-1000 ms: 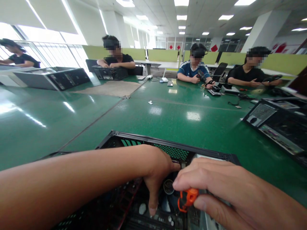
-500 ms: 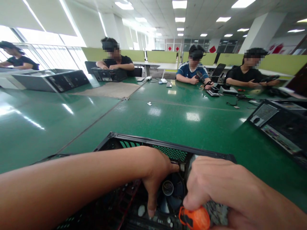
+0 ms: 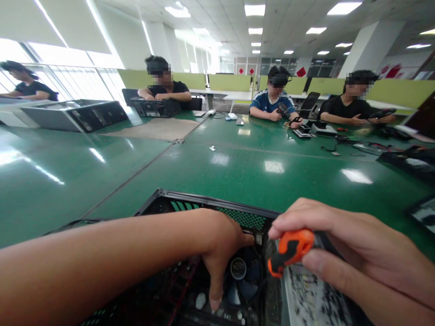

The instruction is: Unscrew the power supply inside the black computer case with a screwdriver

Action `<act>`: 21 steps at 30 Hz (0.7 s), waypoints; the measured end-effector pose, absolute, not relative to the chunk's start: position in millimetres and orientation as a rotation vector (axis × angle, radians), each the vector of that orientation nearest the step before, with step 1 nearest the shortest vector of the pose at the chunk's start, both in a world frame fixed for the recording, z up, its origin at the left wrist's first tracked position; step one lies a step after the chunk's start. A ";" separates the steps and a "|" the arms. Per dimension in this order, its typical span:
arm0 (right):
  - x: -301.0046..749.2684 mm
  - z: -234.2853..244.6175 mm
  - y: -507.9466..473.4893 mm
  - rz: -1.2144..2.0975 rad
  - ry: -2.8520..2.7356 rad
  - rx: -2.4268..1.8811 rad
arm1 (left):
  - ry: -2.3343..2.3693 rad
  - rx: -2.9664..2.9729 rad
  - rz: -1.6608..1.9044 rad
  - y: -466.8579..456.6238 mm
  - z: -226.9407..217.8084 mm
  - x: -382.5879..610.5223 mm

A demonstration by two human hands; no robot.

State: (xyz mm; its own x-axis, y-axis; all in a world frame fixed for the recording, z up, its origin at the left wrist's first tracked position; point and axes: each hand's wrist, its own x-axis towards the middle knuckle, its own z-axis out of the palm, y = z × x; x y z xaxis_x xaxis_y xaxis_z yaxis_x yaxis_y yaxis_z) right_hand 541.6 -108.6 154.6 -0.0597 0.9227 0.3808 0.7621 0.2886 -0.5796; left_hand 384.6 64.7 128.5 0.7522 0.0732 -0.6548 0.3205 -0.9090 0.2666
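Note:
An open black computer case point(image 3: 204, 203) lies on the green table point(image 3: 238, 172) right in front of me. My left hand point(image 3: 222, 244) reaches into it, fingers pressed against the far wall beside a round fan point(image 3: 239, 271), thumb pointing down. What those fingers hold, if anything, is hidden. My right hand point(image 3: 346, 244) is closed round a screwdriver with an orange and black handle point(image 3: 288, 251), held just right of the left hand over the case's edge. The screwdriver's tip is hidden.
Other computer cases lie at far left point(image 3: 84, 115) and at the right edge point(image 3: 408, 160). Several people sit along the far side working on their own parts. A brown mat point(image 3: 156, 129) and small loose bits point(image 3: 212, 148) lie mid-table.
My right hand has lifted and turned the orange-handled screwdriver from low inside the case to up by the case's edge. The left hand stayed put. The view has shifted slightly.

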 end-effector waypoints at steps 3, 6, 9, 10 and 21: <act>541.8 159.0 -102.2 0.311 -1.860 -1.566 | 0.311 2.573 -1.030 64.6 129.4 384.9; 539.4 159.2 -95.3 0.342 -1.919 -1.537 | 0.303 2.591 -1.051 63.1 132.9 386.8; 535.2 156.6 -89.8 0.348 -1.965 -1.494 | 0.272 2.598 -1.103 61.7 135.1 387.8; 533.9 155.8 -88.7 0.346 -1.979 -1.490 | 0.275 2.596 -1.109 61.3 135.5 387.7; 530.3 156.3 -86.3 0.357 -2.008 -1.498 | 0.267 2.591 -1.078 62.1 131.8 386.5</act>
